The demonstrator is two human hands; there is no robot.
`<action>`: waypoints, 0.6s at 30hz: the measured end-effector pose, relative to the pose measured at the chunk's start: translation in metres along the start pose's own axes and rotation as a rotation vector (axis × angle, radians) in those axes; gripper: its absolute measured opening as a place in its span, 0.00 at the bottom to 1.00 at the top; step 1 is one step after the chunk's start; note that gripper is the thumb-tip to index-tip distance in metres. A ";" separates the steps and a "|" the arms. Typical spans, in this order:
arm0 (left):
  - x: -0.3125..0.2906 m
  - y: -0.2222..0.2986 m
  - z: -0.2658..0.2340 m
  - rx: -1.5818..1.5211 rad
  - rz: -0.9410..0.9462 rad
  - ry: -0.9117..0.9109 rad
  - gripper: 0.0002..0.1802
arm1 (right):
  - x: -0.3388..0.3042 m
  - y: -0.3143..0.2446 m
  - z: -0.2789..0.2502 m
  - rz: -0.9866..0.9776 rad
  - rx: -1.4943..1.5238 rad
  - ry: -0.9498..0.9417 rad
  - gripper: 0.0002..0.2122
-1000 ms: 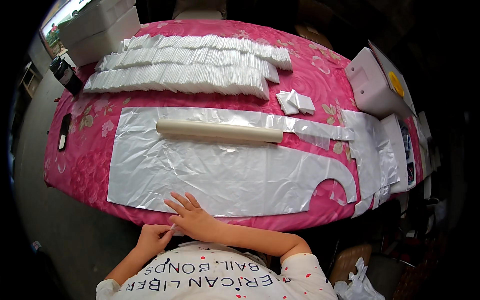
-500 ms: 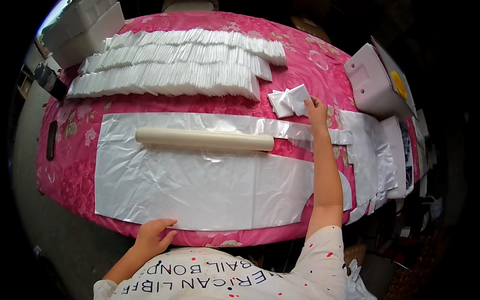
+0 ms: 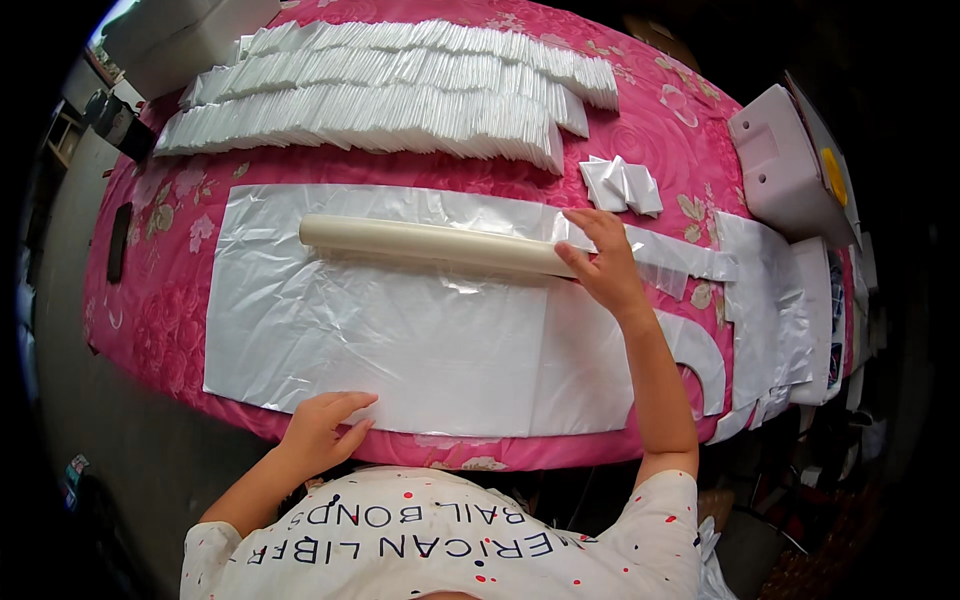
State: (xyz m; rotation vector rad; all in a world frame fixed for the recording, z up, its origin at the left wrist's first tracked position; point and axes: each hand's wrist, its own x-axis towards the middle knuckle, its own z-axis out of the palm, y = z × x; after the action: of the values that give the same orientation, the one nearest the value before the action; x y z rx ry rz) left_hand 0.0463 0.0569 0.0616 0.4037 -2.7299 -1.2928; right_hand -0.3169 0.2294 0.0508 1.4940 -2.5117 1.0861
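A white plastic carrier bag [image 3: 430, 350] with cut-out handles lies flat on the table, slightly creased. Across its far part rests a cream-coloured tube [image 3: 440, 246], lengthwise from left to right. My right hand [image 3: 604, 262] is at the tube's right end, thumb and fingers apart, the thumb close to or touching the tip. By the bag's near edge, my left hand [image 3: 325, 428] has its thumb and fingers apart and holds nothing. Just beyond my right hand sits a small group of folded white bags [image 3: 628, 188].
Long rows of folded white bags [image 3: 370, 120] fill the far side of the pink flowered tablecloth [image 3: 160, 330]. More flat bags [image 3: 765, 300] hang over the right edge. White foam boxes [image 3: 785, 160] stand at right and far left. A dark bottle [image 3: 118, 125] stands left.
My right hand has left the folded white bags and come nearer, to the tube's right end. My left hand stays by the near edge. The whole view has shifted a little.
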 end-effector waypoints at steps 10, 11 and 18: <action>0.043 -0.001 0.030 0.154 0.202 0.027 0.32 | -0.101 -0.099 0.006 0.251 -0.082 -0.498 0.23; 0.045 0.000 0.037 0.161 0.198 0.064 0.36 | -0.119 -0.112 0.009 0.254 -0.002 -0.502 0.23; 0.061 0.011 0.086 0.227 0.321 0.044 0.46 | -0.177 -0.093 0.026 -0.011 -0.027 -0.270 0.22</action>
State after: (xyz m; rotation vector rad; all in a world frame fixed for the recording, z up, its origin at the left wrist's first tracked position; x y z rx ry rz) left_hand -0.0317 0.1107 0.0135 0.0048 -2.7651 -0.8893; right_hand -0.1408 0.3216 0.0195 1.7527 -2.6708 0.8989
